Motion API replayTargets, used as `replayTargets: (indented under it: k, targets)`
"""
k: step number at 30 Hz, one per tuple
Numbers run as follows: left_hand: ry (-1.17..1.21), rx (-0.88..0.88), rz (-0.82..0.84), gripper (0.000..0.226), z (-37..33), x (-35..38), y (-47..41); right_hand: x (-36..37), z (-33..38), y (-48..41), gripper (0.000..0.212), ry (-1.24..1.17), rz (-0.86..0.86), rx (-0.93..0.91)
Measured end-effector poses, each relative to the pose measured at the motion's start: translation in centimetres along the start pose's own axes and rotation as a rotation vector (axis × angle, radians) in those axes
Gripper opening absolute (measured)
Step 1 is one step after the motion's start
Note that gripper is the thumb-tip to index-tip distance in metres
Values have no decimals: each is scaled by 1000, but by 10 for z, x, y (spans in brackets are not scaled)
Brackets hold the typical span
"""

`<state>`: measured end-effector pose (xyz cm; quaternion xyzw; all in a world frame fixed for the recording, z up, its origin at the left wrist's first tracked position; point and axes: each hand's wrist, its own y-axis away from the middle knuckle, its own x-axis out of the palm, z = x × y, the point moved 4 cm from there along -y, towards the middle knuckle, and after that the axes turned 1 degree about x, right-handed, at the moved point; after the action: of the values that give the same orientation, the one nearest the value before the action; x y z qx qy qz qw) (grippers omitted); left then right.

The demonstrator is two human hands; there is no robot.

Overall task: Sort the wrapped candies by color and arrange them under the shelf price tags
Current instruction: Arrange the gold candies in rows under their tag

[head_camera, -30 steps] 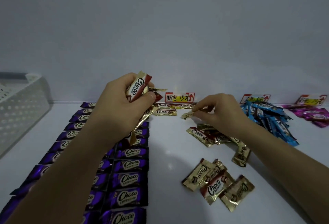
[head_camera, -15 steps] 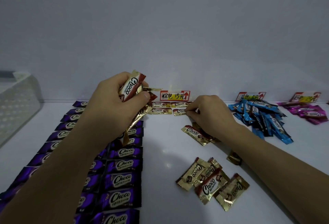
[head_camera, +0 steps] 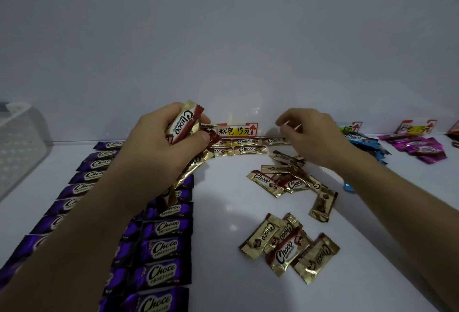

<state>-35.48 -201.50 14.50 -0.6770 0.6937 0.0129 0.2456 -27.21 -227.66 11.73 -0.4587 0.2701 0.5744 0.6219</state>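
Observation:
My left hand (head_camera: pixel 159 148) grips a bunch of gold-and-red Choco candies (head_camera: pixel 185 123) above the purple rows. My right hand (head_camera: pixel 313 135) hovers with loosely curled fingers over the shelf and holds nothing I can see. Below the middle price tag (head_camera: pixel 237 130), two short rows of gold candies (head_camera: pixel 248 146) lie flat by the wall. Loose gold candies lie in a heap (head_camera: pixel 285 180) under my right hand, and a second gold cluster (head_camera: pixel 288 247) sits nearer me. Purple candies (head_camera: pixel 161 249) fill neat columns on the left.
A white perforated basket (head_camera: pixel 17 145) stands at the far left. A blue candy pile (head_camera: pixel 367 145) and a pink candy pile (head_camera: pixel 422 146) lie at the right under their own price tags (head_camera: pixel 414 128). The white back wall rises right behind the tags.
My right hand set a gold candy down in the row under the middle tag, then lifted up and right, away from it. My left hand kept its bunch.

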Motion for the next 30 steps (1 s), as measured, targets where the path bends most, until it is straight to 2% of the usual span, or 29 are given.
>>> replayTargets:
  k: [3,7,12,14,15,17,19,21,23,26,30]
  targets:
    - [28,9,25,10,-1,6,2,9,0,22,22,110,236,-40]
    - [60,4,48,11,-1,13,3,13,5,60,21,206,172,-178]
    - [91,-18,96,13,-1,17,5,5,21,90,25,127,290,-269]
    - [97,-17,123,17,-2,20,7,-7,33,90,29,-21,189,-258]
    - [98,-11,148,18,-4,22,8,-14,40,87,31,-191,137,-225]
    - [97,6,203,20,-6,27,11,-19,55,78,34,-640,206,-96]
    - [64,43,240,21,-10,31,14,-17,68,70,38,-886,306,-30]
    - [33,75,255,25,-12,33,14,-14,76,65,30,-905,288,-81]
    - [41,65,260,32,-10,33,14,-13,72,59,18,-923,200,-100]
    - [77,24,215,36,-5,31,13,-17,58,54,22,-949,97,-124]
    - [127,-52,123,27,-2,29,10,-22,37,44,19,-839,27,-126]
